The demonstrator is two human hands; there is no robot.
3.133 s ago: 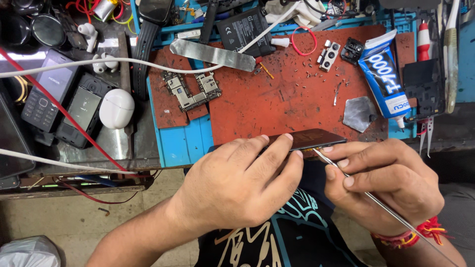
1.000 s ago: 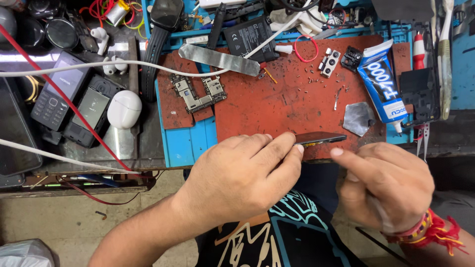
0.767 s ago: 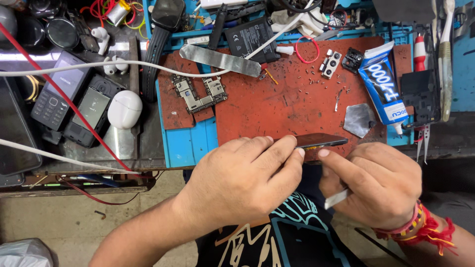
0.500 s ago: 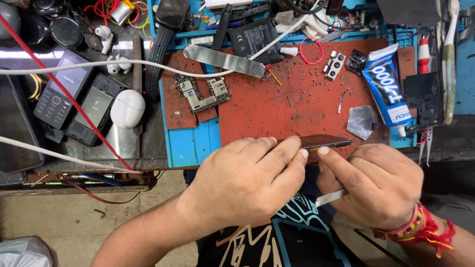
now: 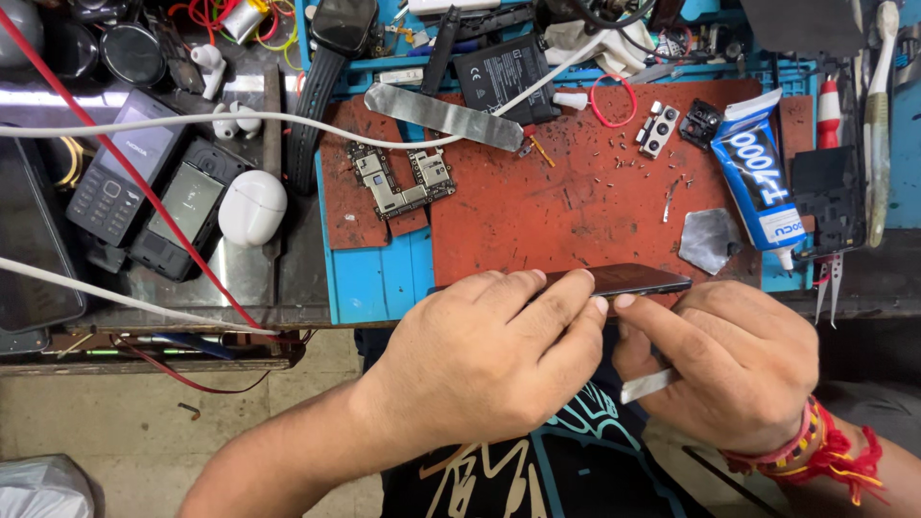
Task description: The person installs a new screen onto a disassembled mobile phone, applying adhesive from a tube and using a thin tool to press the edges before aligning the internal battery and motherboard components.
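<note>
Gripping the thin dark slab-shaped phone (image 5: 628,280) edge-on, left hand (image 5: 489,360) closed over it, right hand (image 5: 734,360) (at 3 o'clock) has drawn its flat metal blade (image 5: 648,386) back, off the seam.

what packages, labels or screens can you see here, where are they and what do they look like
Glue tube: right of the red mat, blue and white, nozzle toward the person.
Keypad phone: left, dark, small dark screen.
Second phone: beside it, grey screen.
Battery: top centre, black with white label print.
</note>
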